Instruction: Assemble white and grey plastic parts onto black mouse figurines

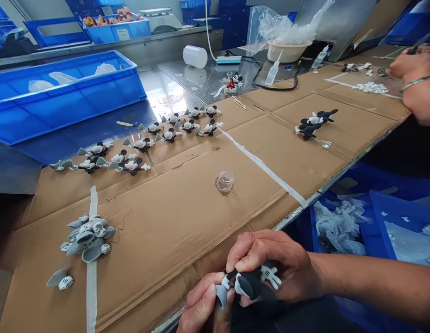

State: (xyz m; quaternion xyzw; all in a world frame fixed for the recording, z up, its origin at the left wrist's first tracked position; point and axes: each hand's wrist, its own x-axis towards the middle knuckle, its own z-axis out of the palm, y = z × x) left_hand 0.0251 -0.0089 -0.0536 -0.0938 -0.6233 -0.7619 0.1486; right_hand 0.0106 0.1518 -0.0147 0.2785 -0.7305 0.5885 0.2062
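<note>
**Head view: small figurine held in both hands at the near table edge**

Head view. At lower centre of the frame, the right hand is closed around a black-and-white cartoon figurine, its white glove part protruding between the fingers. The left hand pinches a grey piece that touches the figurine's lower end. The figurine appears light and rigid, probably smooth plastic, with thin limbs likely to snap; the torso looks the safest hold. Both hands sit just beyond the cardboard-covered table's near edge. The cardboard ahead lies largely open around a small clear cup at centre. A pile of grey parts lies at lower left; rows of figurines run across the upper middle. Another person's hand works at upper right.
</note>
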